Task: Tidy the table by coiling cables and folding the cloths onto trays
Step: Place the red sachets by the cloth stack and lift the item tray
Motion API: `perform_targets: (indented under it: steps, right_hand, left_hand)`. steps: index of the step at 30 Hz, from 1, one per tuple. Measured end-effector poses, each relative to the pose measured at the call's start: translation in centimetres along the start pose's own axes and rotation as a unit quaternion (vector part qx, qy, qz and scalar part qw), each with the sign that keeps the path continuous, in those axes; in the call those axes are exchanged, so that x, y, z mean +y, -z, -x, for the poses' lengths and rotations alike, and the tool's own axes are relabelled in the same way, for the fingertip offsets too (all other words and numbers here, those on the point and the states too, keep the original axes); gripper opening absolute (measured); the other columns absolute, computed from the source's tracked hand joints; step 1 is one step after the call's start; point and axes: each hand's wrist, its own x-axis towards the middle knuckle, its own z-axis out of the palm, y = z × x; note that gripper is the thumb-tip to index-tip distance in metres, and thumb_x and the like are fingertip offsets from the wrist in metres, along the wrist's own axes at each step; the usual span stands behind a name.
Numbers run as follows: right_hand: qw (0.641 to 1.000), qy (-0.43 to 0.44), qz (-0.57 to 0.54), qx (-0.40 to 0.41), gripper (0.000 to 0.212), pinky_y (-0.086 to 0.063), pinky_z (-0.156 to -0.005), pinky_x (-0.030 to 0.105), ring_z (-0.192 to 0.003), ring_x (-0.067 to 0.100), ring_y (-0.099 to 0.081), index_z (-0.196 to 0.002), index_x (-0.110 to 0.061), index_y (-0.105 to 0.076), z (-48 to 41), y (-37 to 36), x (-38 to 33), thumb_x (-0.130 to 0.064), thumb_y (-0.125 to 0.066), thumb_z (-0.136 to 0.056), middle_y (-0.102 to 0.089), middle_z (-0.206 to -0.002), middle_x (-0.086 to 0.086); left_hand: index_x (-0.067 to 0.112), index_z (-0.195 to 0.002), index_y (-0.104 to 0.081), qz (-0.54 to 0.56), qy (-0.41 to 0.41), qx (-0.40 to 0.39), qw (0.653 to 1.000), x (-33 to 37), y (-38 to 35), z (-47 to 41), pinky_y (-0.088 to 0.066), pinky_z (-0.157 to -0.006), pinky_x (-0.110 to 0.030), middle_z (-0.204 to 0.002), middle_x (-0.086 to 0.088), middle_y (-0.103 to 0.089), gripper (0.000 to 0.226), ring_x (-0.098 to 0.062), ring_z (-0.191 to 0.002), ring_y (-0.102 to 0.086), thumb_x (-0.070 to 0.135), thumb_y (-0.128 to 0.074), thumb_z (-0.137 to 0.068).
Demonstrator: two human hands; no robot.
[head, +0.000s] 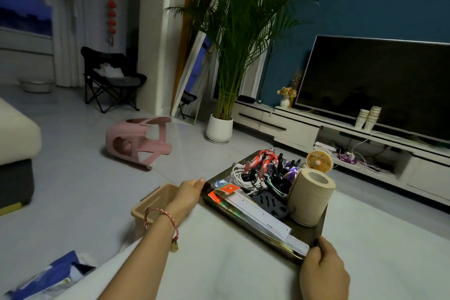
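Here, a loaded tray is shown in both hands.

1. The tray [310, 232] lies at the far edge of the white table [219, 263]. It is gripped at opposite corners by the left hand [191, 193] and the right hand [322, 268], with thumbs on the rim and fingers hidden beneath.
2. The tray is judged stiff and weighty. The paper roll [310, 197] and the cables [239, 174] could slide, so a level hold by the rim is advised.

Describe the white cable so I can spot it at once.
Find the dark tray on the white table. At its far left corner, beside the red toy figure, lies the white cable. It is the only pale looped bundle; neighbouring cords are darker.
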Motion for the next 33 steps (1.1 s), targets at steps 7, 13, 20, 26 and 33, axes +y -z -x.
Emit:
perform_targets:
  steps: [7,13,20,26,33]
  right_hand:
    - [0.995,0.035,0.083,-0.033,0.040,-0.035,-0.094,0.038,-0.114,0.038,-0.050,-0.137,-0.010,-0.044,-0.2,-0.3,0.6,-0.018,-0.036,-0.099,-0.056,-0.126,0.023]
    - [0.992,0.049,0.095,-0.073,0.044,-0.031,-0.099,0.037,-0.121,0.035,-0.044,-0.143,-0.019,-0.036,-0.4,0.0,1.0,-0.027,-0.033,-0.100,-0.051,-0.135,0.017]
    - [0.991,0.049,0.108,-0.059,0.044,-0.032,-0.098,0.038,-0.118,0.037,-0.046,-0.143,-0.016,-0.037,-0.3,-0.3,0.9,-0.023,-0.032,-0.100,-0.053,-0.132,0.018]
    - [0.983,0.095,0.125,-0.095,0.047,-0.030,-0.097,0.038,-0.121,0.035,-0.043,-0.146,-0.017,-0.030,-0.6,0.0,1.7,-0.031,-0.028,-0.101,-0.052,-0.133,0.017]
    - [0.972,0.129,0.170,-0.099,0.050,-0.031,-0.093,0.038,-0.119,0.034,-0.043,-0.148,-0.018,-0.022,-1.0,-0.2,2.2,-0.035,-0.023,-0.101,-0.055,-0.127,0.017]
  left_hand:
    - [0.005,-0.078,-0.054,-0.018,-0.023,0.046,0.998,-1.2,-0.6,-1.1,-0.030,-0.064,-0.028,-0.078,-0.013,-0.051,0.030,-0.019,-0.074,-0.044,0.024,-0.043,-0.099]
    - [0.002,-0.095,-0.061,0.076,0.038,0.030,0.996,-0.9,0.1,-1.4,-0.044,-0.073,-0.026,-0.092,-0.016,-0.060,0.028,-0.021,-0.083,-0.055,0.025,-0.046,-0.098]
    - [-0.013,-0.117,-0.055,0.178,0.086,-0.013,0.980,-0.4,0.8,-0.7,-0.050,-0.045,-0.013,-0.080,-0.013,-0.064,0.029,-0.011,-0.047,-0.064,0.005,-0.049,-0.095]
    - [-0.012,-0.115,-0.059,0.111,0.031,0.013,0.993,-0.8,0.2,-1.2,-0.043,-0.101,-0.043,-0.108,-0.020,-0.063,0.036,-0.029,-0.101,-0.060,0.017,-0.046,-0.098]
    - [-0.009,-0.112,-0.061,0.079,0.009,0.029,0.996,-1.6,-0.1,-2.3,-0.041,-0.102,-0.047,-0.114,-0.027,-0.062,0.036,-0.039,-0.112,-0.056,0.020,-0.045,-0.099]
